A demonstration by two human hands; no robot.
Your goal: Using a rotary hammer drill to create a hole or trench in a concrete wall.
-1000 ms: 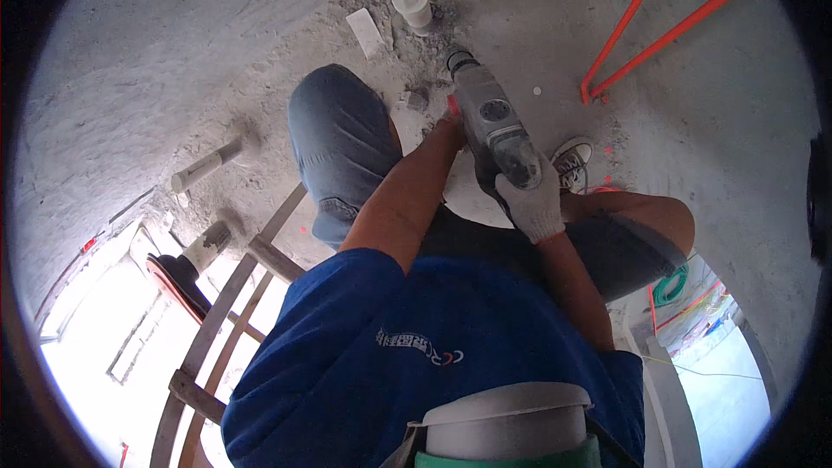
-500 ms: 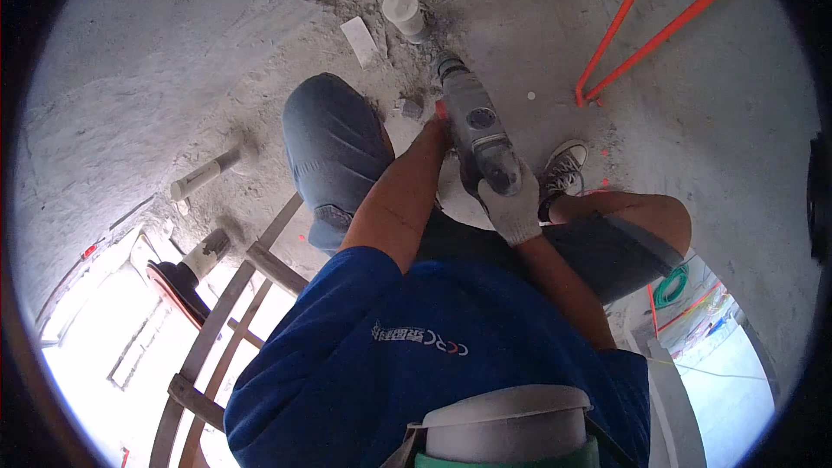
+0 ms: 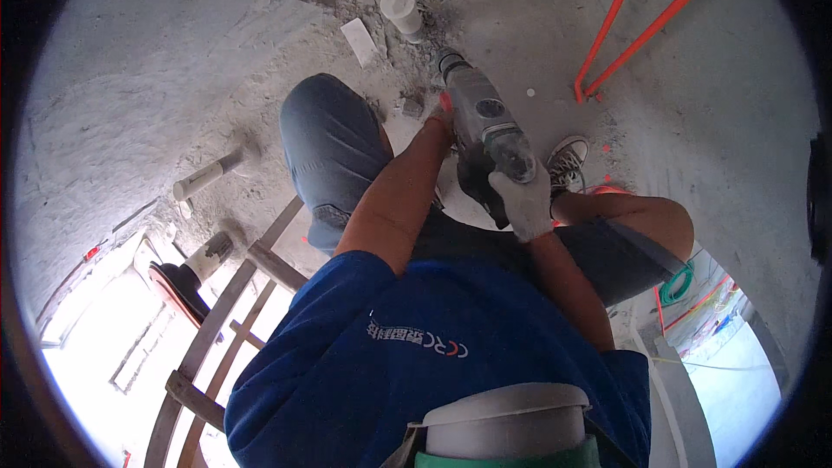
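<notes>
A dusty grey rotary hammer drill (image 3: 490, 113) slants across the middle, its chuck end on the far side by a rubble-strewn patch of floor. My right hand (image 3: 529, 204), in a pale work glove, is closed round its rear grip, and part of the black handle shows beside the glove. My left hand (image 3: 442, 121) is closed at the drill's left side near the front, by a small red part. The drill body hides most of its fingers. The bit is too obscured to make out. Just beyond the chuck stands a short white capped pipe (image 3: 400, 13).
A pale flat piece (image 3: 360, 42) and a dark stone chunk (image 3: 412, 107) lie nearby. Orange-red pipes (image 3: 663, 22) rise at the far right. White pipe stubs (image 3: 208, 176) and a wooden ladder-like frame (image 3: 277, 266) are on the left. Green hose (image 3: 679, 284) lies coiled at the right.
The drill's rear end and my right hand have swung a little to the right, and more of the black handle shows. My left hand keeps its place at the drill's side.
</notes>
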